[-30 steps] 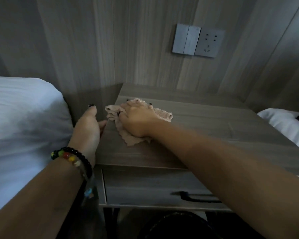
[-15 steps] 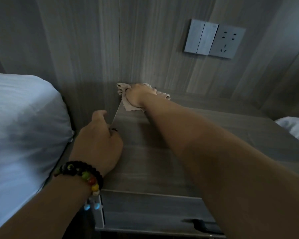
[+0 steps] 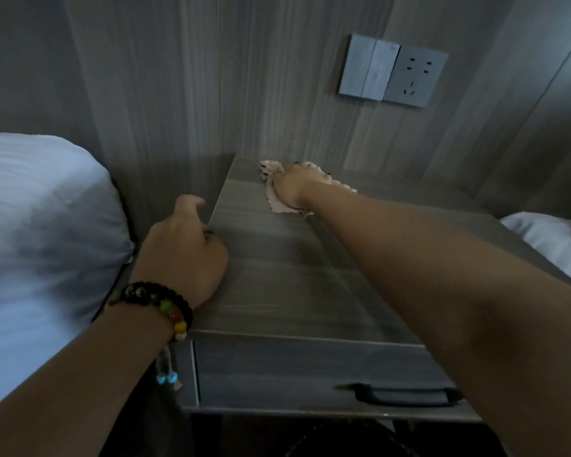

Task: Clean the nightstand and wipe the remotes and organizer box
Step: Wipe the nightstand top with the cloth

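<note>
- Since a second ago the right hand point(image 3: 289, 186) has carried the cloth point(image 3: 279, 202) from the near-left part of the nightstand point(image 3: 277, 275) top to its far edge against the wall; over the last half second it has slid a little rightward along that edge.
- The left hand point(image 3: 185, 249) has come down from open beside the nightstand to resting on its left edge.
- Right grip: palm down, pressing the cloth flat; whether the fingers curl into it I cannot tell. Left grip: fingers curled over the nightstand's edge, apparently bracing.
- The cloth lies under and around the right grip, corners showing ahead, below and to its right.
- It looks soft, thin and light, likely to bunch rather than slide cleanly; a spread palm over its middle should hold it best.
- It is pale beige, crumpled, with a scalloped edge.
- No remotes or organizer box are in view; a drawer handle point(image 3: 406, 395) shows below the right forearm.
</note>
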### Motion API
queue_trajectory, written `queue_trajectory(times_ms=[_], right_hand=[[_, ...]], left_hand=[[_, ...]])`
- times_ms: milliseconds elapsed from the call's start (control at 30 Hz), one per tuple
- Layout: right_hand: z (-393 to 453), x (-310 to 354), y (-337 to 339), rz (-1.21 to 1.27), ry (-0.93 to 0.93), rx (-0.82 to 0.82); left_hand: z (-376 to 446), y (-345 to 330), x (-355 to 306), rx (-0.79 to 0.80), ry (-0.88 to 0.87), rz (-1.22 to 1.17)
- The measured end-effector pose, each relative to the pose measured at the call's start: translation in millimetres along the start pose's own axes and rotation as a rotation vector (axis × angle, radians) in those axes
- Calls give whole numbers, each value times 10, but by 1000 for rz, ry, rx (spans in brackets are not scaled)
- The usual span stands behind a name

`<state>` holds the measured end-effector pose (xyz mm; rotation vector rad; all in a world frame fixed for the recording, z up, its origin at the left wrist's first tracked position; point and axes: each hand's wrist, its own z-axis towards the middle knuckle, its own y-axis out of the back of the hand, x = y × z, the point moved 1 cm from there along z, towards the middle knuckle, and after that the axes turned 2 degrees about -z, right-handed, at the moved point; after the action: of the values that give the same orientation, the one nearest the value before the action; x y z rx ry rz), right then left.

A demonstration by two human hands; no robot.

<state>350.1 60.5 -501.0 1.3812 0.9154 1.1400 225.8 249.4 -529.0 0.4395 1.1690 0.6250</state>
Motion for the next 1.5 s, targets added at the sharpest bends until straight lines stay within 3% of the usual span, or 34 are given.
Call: queue_trajectory(times_ms=[367,667,800,900,1033,1267,1367,1500], right_hand=[[-1659,-131,-44,6,310,40],[-2107,-600,105,37,375,51],[-2381,-890,116,76,416,-86],[-2524,-1239,12,57,443,-313],[-2633,-1833,7,-43,310,-459],[-2215,-2182,290,133,-10,-214],[-1886,-2047,296,117,-135,-182],[-1635,-1592,256,-25,-282,-19]], left_hand=[[-138,64,-203,119,94,181],[-462,-185,-682,33,-93,193],[-527,-372,-850,56,-158,171],[-533,-444,-910,73,-183,199],[-563,-509,-942,92,-258,208],[-605,-517,-933,102,-286,189],[-626,-507,-928,70,-293,177],[-627,-494,-942,-4,-302,137]])
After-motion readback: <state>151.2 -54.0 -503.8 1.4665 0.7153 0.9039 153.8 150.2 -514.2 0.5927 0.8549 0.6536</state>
